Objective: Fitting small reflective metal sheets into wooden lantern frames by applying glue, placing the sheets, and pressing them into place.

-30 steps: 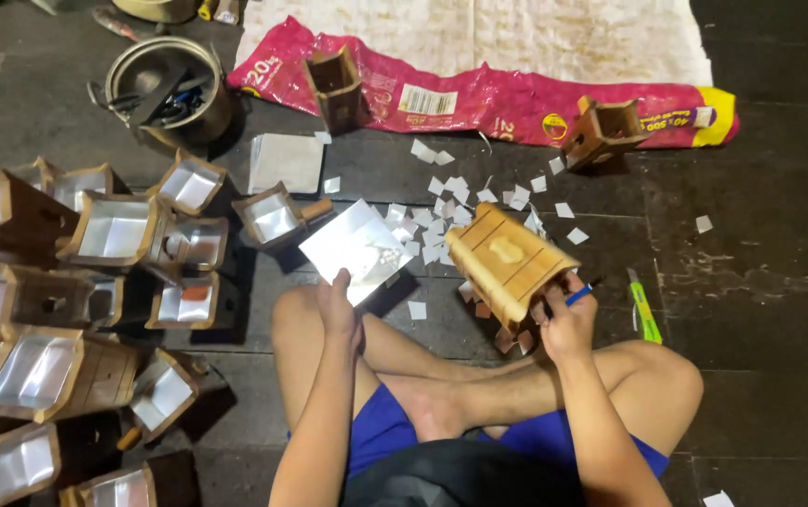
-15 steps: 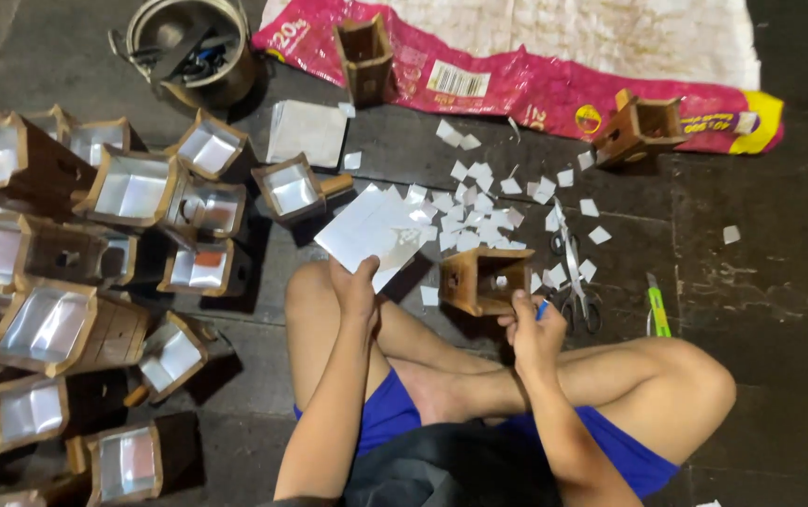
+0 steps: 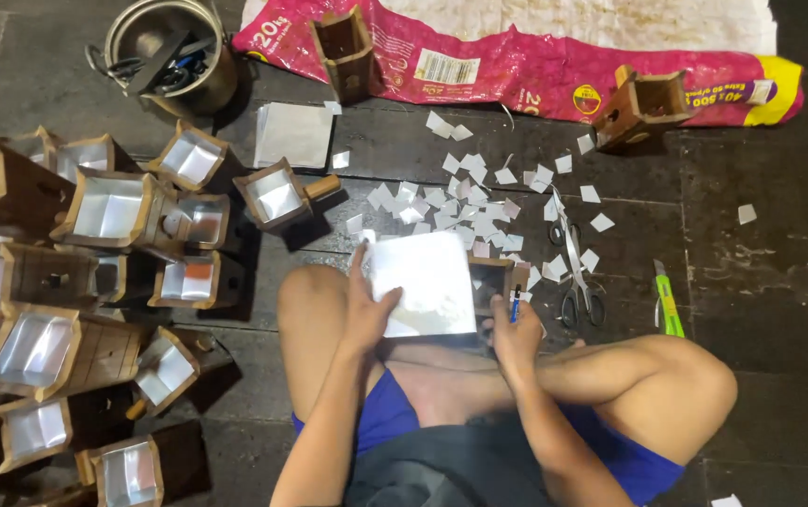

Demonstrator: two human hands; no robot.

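Observation:
I sit cross-legged on a dark floor. My left hand holds a white sheet of paper flat over a small open wooden box in front of my legs. My right hand grips a blue pen at the sheet's right edge, beside the box. The sheet hides most of the box's opening.
Many paper-lined wooden boxes crowd the left. Paper scraps, scissors and a green utility knife lie ahead and to the right. A metal pot with tools, a pink sack and two unlined boxes sit further off.
The wooden box was set down open side up from a tilted hold. My left hand brought the white sheet over it. My right hand moved to the sheet's edge with the pen.

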